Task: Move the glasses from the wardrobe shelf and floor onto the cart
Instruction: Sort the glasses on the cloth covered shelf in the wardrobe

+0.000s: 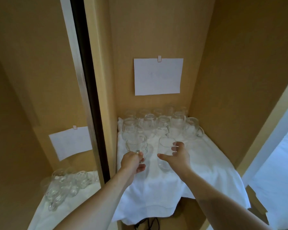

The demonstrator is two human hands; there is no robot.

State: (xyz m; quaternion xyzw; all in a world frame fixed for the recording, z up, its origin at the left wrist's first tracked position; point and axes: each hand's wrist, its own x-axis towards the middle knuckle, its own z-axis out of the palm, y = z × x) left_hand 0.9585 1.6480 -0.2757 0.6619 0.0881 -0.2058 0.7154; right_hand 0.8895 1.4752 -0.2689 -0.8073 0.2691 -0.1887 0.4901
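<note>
Now, left hand [133, 161]: fingers grip a glass mug [136, 146].
Right hand [179, 155]: fingers curl round a tumbler [165, 153].
Shelf cloth [198, 163]: more glasses [161, 123], frame centre.

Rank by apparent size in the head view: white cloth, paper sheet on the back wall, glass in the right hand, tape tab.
1. white cloth
2. paper sheet
3. glass in the right hand, though it is nearer the camera
4. tape tab

Single head view, looking forward and down, close over wardrobe shelf [206, 163]
</note>
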